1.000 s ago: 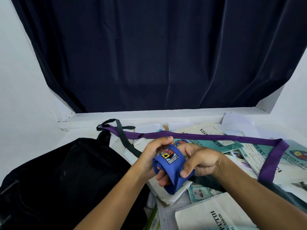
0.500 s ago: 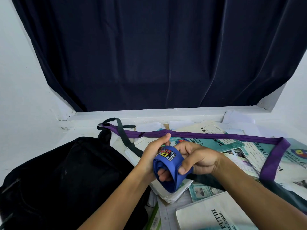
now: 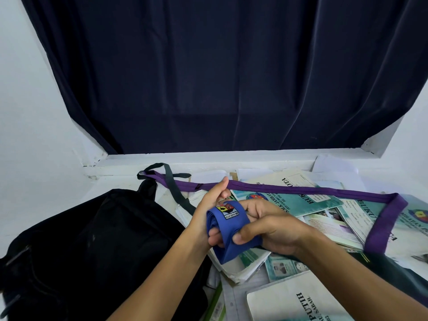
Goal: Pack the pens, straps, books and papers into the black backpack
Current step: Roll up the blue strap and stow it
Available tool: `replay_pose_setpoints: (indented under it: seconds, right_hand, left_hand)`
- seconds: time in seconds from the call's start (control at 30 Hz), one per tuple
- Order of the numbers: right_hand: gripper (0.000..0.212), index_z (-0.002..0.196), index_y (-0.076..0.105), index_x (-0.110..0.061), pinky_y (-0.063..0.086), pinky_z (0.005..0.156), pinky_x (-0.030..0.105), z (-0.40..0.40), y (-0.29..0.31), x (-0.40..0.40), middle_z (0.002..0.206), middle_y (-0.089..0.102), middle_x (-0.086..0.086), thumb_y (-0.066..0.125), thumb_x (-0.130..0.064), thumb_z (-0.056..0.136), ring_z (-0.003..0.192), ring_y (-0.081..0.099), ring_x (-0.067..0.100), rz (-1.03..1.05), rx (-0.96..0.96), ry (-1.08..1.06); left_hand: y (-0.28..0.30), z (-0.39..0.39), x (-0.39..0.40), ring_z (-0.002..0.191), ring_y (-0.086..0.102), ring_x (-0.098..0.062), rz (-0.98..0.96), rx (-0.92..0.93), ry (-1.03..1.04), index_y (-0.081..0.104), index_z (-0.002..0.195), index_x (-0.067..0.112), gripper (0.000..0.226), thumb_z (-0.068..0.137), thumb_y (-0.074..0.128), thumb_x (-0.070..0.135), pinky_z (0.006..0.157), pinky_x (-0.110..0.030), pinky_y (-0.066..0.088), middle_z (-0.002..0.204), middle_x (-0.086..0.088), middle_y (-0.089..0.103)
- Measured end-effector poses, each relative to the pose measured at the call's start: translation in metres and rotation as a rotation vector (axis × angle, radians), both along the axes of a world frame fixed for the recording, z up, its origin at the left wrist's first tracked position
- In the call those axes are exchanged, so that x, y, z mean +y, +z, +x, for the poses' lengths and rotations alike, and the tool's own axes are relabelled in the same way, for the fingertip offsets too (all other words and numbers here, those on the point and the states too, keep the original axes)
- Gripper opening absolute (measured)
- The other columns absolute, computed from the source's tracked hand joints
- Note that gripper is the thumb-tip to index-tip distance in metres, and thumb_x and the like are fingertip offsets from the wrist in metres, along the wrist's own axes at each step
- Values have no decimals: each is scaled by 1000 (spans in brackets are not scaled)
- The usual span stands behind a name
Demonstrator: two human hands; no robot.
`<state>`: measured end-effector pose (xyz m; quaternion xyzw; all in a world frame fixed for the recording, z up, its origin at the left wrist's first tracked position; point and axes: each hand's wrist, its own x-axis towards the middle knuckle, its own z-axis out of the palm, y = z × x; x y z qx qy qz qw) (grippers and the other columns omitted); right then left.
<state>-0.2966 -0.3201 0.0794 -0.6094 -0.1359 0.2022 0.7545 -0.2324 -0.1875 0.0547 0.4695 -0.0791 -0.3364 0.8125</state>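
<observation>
- Right now the blue strap [image 3: 228, 230] sits coiled at centre, my left hand [image 3: 208, 218] and right hand [image 3: 268, 230] both clamped on it.
- Black backpack [image 3: 92, 239] lies at 9 o'clock, purple strap [image 3: 301, 189] at 1 o'clock across books [image 3: 298, 200].
- Risk, I judge: loosen either grip and the coil springs open, snagging the bag's mouth.

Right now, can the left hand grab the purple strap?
Probably not yet. The left hand and right hand both grip the rolled blue strap. The purple strap lies uncovered just beyond.
</observation>
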Motion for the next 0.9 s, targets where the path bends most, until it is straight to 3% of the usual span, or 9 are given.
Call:
replay_pose_setpoints:
  seconds: [0.2, 0.37, 0.53, 0.6, 0.73, 0.83, 0.9]
  right_hand:
    - [37, 101, 65, 14, 57, 80, 39, -6, 0, 9, 96, 70, 28, 62, 13, 64, 85, 70, 33, -18, -33, -187]
    - [38, 99, 66, 14, 57, 80, 40, -10, 2, 10, 93, 70, 30, 63, 13, 61, 83, 68, 35, -69, -47, -261]
    - [36, 95, 69, 12, 57, 83, 47, -15, 2, 14, 91, 70, 30, 66, 12, 60, 83, 68, 38, -129, -112, -348]
    - [34, 91, 71, 9, 57, 80, 45, -17, 0, 18, 90, 70, 31, 67, 12, 58, 81, 67, 36, -143, -144, -394]
    - [32, 89, 74, 3, 57, 78, 43, -20, 0, 19, 89, 72, 25, 67, 10, 58, 79, 68, 30, -201, -207, -398]
    - [35, 98, 71, 8, 55, 85, 50, -18, 4, 12, 94, 71, 27, 66, 11, 63, 88, 67, 43, -202, -176, -329]
    - [35, 101, 67, 11, 58, 81, 45, -15, 4, 10, 95, 71, 29, 64, 13, 66, 86, 69, 40, -135, -107, -277]
  left_hand:
    - [-2, 10, -4, 29, 27, -9, -20, 51, -16, 47, 56, 21, 47, 84, 63, 54, 45, -27, 7, 39, 2, 30]
    - [5, 8, -9, 30, 32, -10, -5, 84, -33, 42, 60, 20, 48, 79, 61, 59, 35, -21, 22, 39, 3, 30]
    - [9, 11, -12, 32, 29, -8, -54, 84, -15, 44, 63, 19, 47, 80, 57, 61, 36, -19, 23, 38, 5, 30]
    - [9, 14, -11, 33, 26, -6, -78, 44, -48, 45, 58, 19, 51, 74, 59, 65, 41, -20, 15, 37, 6, 30]
    - [11, 17, -10, 30, 28, -5, -143, -3, -114, 48, 54, 16, 64, 42, 84, 68, 33, -16, 27, 34, 6, 32]
    - [15, 14, -12, 28, 25, -4, -69, 5, -68, 41, 56, 16, 59, 61, 65, 70, 31, -16, 24, 35, 7, 29]
    - [13, 14, -13, 28, 27, -6, 8, 35, -11, 38, 57, 17, 55, 67, 56, 68, 32, -17, 24, 38, 6, 28]
